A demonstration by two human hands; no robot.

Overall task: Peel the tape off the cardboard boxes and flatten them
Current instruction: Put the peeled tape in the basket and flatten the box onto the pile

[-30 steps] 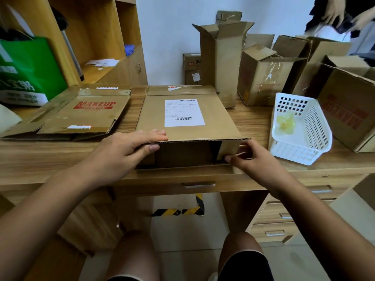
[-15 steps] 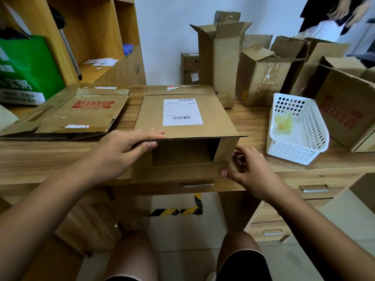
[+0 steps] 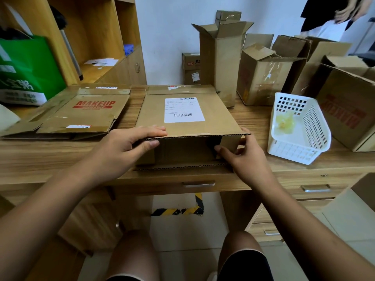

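Both grips seem meant for flattening. Our left hand (image 3: 125, 145) pinches the top of the shipping box (image 3: 182, 126), centre frame. Our right hand (image 3: 243, 157) pinches its side flap (image 3: 230, 144).

The brown corrugated cardboard box (image 3: 190, 126) in front of you is plain matt kraft, and the cut front edge shows the wavy fluting, so it looks pretty rough there. The white paper shipping label (image 3: 184, 109) on top is smooth with a slight sheen. The flattened cardboard sheet with red MAKEUP print (image 3: 89, 114) is the same dull brown, a bit creased. Your light wooden desk (image 3: 60, 157) has visible grain and a smooth satin finish, plus a silvery metal drawer handle (image 3: 198, 183). The white perforated plastic basket (image 3: 292, 153) looks smooth and semi-glossy, with a crumpled wad of yellowish clear tape (image 3: 284, 122) inside. Glossy clear film (image 3: 272, 73) shines on the open cardboard box behind (image 3: 257, 94).
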